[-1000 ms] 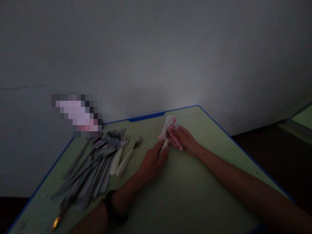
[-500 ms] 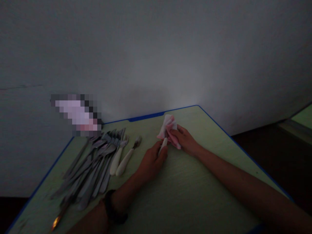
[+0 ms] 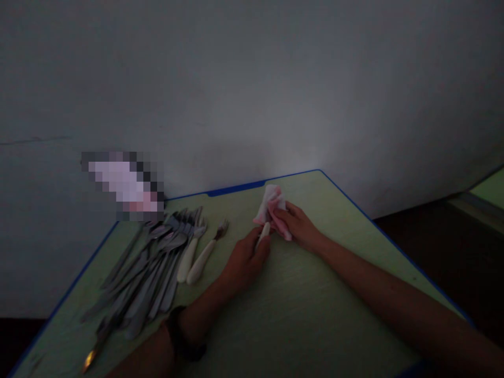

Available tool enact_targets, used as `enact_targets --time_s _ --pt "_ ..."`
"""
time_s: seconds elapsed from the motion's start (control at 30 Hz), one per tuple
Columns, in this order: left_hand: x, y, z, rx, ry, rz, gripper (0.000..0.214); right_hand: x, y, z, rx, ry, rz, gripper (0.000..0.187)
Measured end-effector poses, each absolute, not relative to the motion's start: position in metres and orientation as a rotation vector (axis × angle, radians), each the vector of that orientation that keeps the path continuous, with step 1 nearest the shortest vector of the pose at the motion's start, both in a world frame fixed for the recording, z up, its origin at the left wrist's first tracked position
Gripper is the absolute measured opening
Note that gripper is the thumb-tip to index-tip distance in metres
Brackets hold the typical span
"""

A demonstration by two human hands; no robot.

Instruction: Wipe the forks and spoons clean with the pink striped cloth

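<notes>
My left hand (image 3: 244, 259) rests on the green table (image 3: 299, 320), closed round the white handle of a utensil (image 3: 264, 232) whose far end is hidden. My right hand (image 3: 300, 226) grips a pink and white cloth (image 3: 271, 207), which is wrapped over that far end. The two hands meet near the table's back edge. The room is dim and fine detail is hard to make out.
Several metal spoons and forks (image 3: 151, 268) lie fanned out on the left half of the table, two of them with white handles (image 3: 194, 261). A blurred-out object (image 3: 123, 185) sits at the back left. A pale wall rises behind the blue-edged table.
Both hands have drifted very slightly toward the far edge, and the cloth has shifted a little over the utensil. The grips are the same.
</notes>
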State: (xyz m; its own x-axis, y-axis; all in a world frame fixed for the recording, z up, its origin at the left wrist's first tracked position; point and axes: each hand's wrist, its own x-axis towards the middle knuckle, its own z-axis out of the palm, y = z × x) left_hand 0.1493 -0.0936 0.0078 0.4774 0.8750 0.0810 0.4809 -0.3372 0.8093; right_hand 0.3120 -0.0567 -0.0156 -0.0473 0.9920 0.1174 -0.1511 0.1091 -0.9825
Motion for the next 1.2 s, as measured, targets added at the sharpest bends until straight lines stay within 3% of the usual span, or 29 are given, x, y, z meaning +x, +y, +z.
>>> enact_targets --time_s 0.5,0.7,1.0,1.2 --pt "0.151 -0.095 0.011 1.957 1.026 0.65 0.029 0.31 -0.058 -0.014 -0.99 -1.18 1.204 0.038" --pt "0.151 -0.095 0.015 1.875 1.034 0.67 0.038 0.307 -0.057 -0.015 -0.958 -1.007 1.269 0.042" --pt "0.152 -0.094 0.014 1.766 1.085 0.8 0.037 0.31 -0.053 -0.005 -0.703 -0.764 1.553 0.031" --pt "0.152 -0.093 0.014 1.928 1.113 0.703 0.037 0.312 -0.057 -0.015 -0.771 -1.01 1.553 0.026"
